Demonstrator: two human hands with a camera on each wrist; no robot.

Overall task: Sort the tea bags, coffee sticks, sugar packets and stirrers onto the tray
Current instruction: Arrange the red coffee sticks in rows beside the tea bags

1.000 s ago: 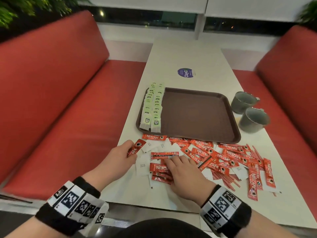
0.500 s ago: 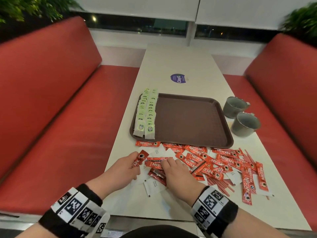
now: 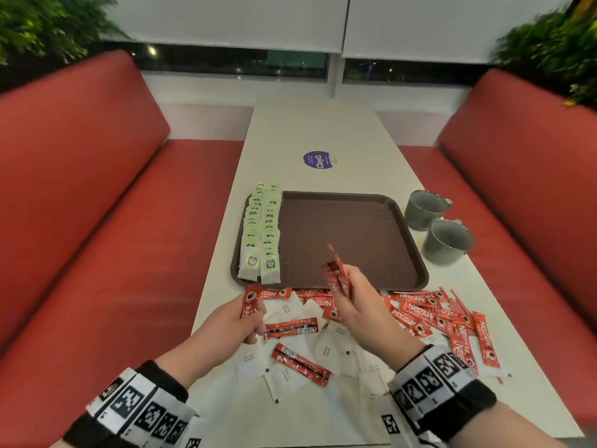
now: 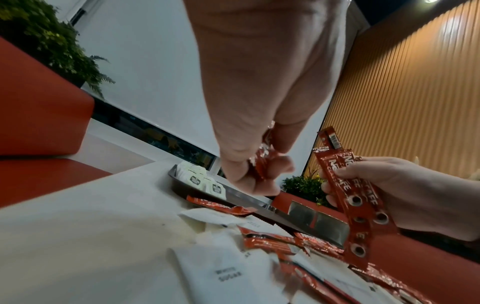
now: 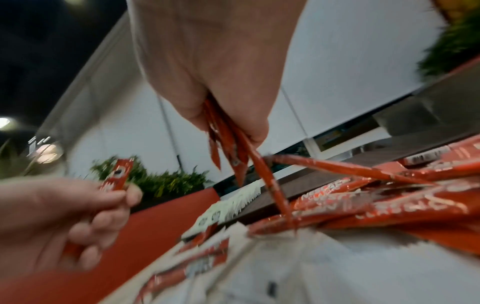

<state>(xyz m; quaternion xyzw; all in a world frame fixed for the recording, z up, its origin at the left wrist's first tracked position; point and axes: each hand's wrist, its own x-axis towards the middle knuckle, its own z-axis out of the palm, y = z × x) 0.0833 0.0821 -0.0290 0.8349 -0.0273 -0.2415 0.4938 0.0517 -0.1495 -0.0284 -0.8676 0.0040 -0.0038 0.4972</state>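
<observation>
My right hand point(image 3: 361, 305) pinches a bunch of coffee sticks point(image 3: 337, 279), left hand point(image 3: 232, 321) grips one; they're light, slick, floppy, so I'd hold mid-length.

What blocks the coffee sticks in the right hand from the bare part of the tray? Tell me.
Nothing visible. The right hand holds its bunch of coffee sticks just over the near edge of the tray. The tea bags fill only the tray's left side; the brown surface ahead lies bare.
</observation>
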